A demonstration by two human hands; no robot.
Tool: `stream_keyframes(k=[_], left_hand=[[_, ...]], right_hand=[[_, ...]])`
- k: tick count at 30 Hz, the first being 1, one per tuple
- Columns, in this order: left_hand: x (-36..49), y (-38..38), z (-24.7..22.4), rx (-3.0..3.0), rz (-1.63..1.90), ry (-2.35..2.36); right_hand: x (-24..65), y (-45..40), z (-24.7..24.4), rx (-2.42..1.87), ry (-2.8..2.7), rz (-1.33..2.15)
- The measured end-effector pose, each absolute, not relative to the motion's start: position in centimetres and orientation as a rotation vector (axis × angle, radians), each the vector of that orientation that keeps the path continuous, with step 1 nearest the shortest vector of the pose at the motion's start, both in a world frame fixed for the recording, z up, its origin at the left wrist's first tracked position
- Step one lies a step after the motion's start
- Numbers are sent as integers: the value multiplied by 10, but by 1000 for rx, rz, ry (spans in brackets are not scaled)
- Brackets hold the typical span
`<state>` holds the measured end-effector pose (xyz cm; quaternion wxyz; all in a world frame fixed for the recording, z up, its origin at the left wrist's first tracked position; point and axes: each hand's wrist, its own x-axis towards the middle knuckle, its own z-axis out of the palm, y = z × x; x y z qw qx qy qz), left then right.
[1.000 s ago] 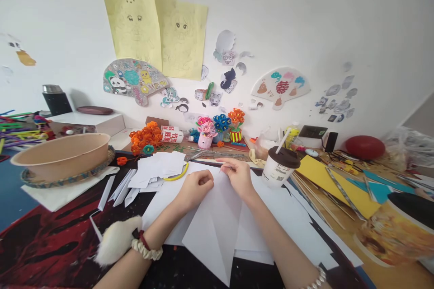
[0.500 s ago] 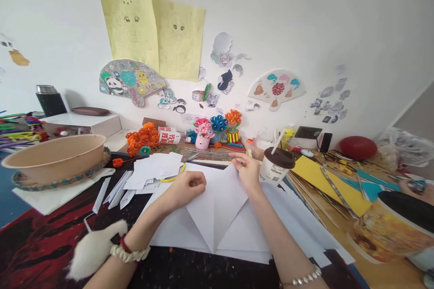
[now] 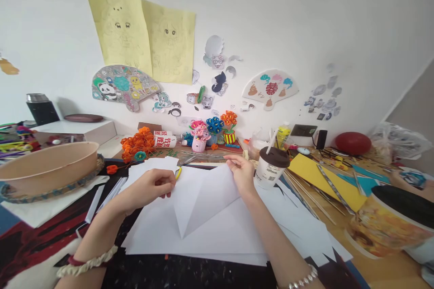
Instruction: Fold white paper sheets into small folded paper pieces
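A folded sheet of white paper [image 3: 203, 203] rises from a stack of flat white sheets [image 3: 152, 235], its creases running down to a point near the front. Thumb and fingers of my right hand [image 3: 241, 174] pinch its upper right corner, with the index finger stretched out. My left hand [image 3: 154, 186] hovers at the folded sheet's left edge, fingers curled in and nothing visible in them. Just behind that hand lie yellow-handled scissors [image 3: 178, 172], partly covered. White paper pieces [image 3: 152, 164] are piled beyond my left wrist.
A lidded drink cup [image 3: 271, 167] with a straw stands close to my right hand. At left is a beige basin [image 3: 47, 158]; at right, a flowered tub [image 3: 389, 221] and yellow card [image 3: 328, 180]. Handmade flowers [image 3: 200, 133] line the wall. Someone's hand [image 3: 407, 180] shows at far right.
My left hand has drawn back leftward from over the folded sheet. The sheet has turned, its front point shifting left, while my right hand keeps its pinch. The camera view has shifted slightly.
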<state>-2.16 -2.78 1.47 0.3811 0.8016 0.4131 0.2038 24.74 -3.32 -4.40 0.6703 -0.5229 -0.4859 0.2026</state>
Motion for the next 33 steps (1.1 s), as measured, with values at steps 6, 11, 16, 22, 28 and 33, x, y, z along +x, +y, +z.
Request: stream_keyframes(k=[6,11,16,22,28,33], left_hand=[[-28,-26,13,2084,513,1104],[-28,-25,16,2272,683,1335],[-8,-31,12,2532,1035,1732],[20,-35,-6,2733,794,1471],[21,-38,-7,2715,690,1596],[16,-37,-6,2877,678,1520]], right_hand=[[252,-32,-47,-1198,-1044,449],[260,-28,-55,-1227,-918,456],[250,-26,-56,-1199,-953,561],[237,-32,-47,-1107,-1068,654],[242,-38,-41,-1162,-1323,706],[239,-48,-29,-1298,-1762,122]])
